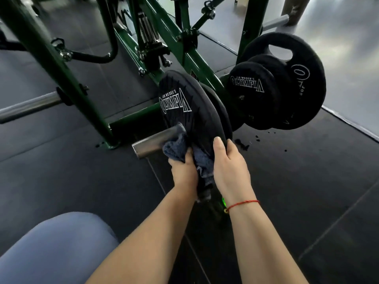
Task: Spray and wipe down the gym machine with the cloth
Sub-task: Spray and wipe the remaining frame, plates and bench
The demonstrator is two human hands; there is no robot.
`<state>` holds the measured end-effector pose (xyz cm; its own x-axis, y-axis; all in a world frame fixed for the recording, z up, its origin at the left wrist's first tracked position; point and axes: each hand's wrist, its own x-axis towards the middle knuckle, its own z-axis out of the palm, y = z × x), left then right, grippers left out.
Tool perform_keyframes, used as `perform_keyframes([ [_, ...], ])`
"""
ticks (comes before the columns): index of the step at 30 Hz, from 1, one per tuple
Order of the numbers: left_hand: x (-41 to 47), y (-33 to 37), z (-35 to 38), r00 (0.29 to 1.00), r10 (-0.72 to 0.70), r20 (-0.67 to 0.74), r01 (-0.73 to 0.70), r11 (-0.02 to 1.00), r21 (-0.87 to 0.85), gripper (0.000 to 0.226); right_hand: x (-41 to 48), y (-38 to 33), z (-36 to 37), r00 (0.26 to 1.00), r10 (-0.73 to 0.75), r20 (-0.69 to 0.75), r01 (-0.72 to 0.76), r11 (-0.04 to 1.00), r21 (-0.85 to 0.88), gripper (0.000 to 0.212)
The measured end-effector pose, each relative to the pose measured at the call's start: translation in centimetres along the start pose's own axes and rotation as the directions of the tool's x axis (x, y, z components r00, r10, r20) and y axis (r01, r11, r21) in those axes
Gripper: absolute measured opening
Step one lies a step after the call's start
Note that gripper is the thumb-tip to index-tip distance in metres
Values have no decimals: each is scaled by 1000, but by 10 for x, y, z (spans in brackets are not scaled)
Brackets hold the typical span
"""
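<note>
1. Nearest me, my knee [55, 249] in pale blue fabric fills the lower left, and both bare forearms reach forward over dark rubber floor tiles [307, 191].
2. My left hand [184, 171] is closed around the cloth [176, 148], a bunched grey-blue terry rag, soft and nubbly, pressed at the foot of the near weight plate [180, 103].
3. My right hand [229, 162] grips that plate's rim, thumb on the front edge, steadying it. A red string bracelet [243, 203] circles the wrist.
4. I judge the wiping step is in hand; no spray bottle is clearly visible. Next I would sweep the cloth up across the matte black, ribbed face while the right hand holds firm.
5. The steel peg [155, 142] beside the cloth is smooth and shiny.
6. Farther off, more round black plates [287, 83] hang on the glossy green frame [61, 74], still to be wiped, I think.
</note>
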<state>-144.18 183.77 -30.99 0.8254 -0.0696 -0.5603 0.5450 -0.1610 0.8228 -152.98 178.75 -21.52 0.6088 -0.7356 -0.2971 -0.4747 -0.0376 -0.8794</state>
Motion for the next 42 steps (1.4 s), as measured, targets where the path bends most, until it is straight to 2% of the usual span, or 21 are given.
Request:
perform_keyframes([
  [3,11,-31,-4,993,-112,-38,117,984,137,64,2,2,-2,1000,-5,21,5,1000,-4,66],
  [5,18,-42,-3,992,-114,-48,121,975,184,57,3,5,-4,999,-25,34,24,1000,14,66],
  [7,23,-41,-2,997,-56,-58,68,969,239,51,6,9,-3,999,-25,42,24,999,24,66],
  [11,6,-20,-3,972,234,-20,-222,943,249,47,9,9,-4,998,-54,28,55,998,-14,59],
  [13,-15,-5,-1,912,410,-3,-403,898,175,46,16,11,-7,994,-108,-10,108,994,-4,43],
  [15,-38,10,1,816,578,1,-572,807,145,44,22,10,-14,990,-131,-47,133,991,31,49],
  [17,-48,18,4,759,651,-2,-641,749,171,44,29,11,-19,991,-126,-54,130,988,86,57],
  [20,-57,12,8,811,584,-39,-565,799,207,45,34,11,-20,995,-104,1,103,982,158,64],
  [24,-38,-11,6,869,489,-80,-472,866,165,46,40,21,-24,972,-220,79,211,971,114,56],
  [28,-13,-58,-8,974,178,-140,-144,964,222,46,45,45,-33,962,-244,125,239,970,52,19],
  [32,-3,-78,-1,994,64,-83,-59,996,69,42,48,63,-36,960,-215,180,222,975,-17,44],
  [34,3,-79,10,997,1,-76,-1,1000,0,49,51,67,-37,961,-221,168,231,972,-44,45],
  [37,-5,-77,18,995,-3,-96,-9,992,-128,55,54,67,-35,960,-207,189,221,974,-53,55],
  [40,-36,-58,18,988,119,-98,-136,973,-187,48,55,68,-31,955,-206,215,209,978,6,62],
  [42,-57,-45,18,971,227,-76,-239,947,-216,47,57,69,-30,951,-220,217,212,975,61,56],
])
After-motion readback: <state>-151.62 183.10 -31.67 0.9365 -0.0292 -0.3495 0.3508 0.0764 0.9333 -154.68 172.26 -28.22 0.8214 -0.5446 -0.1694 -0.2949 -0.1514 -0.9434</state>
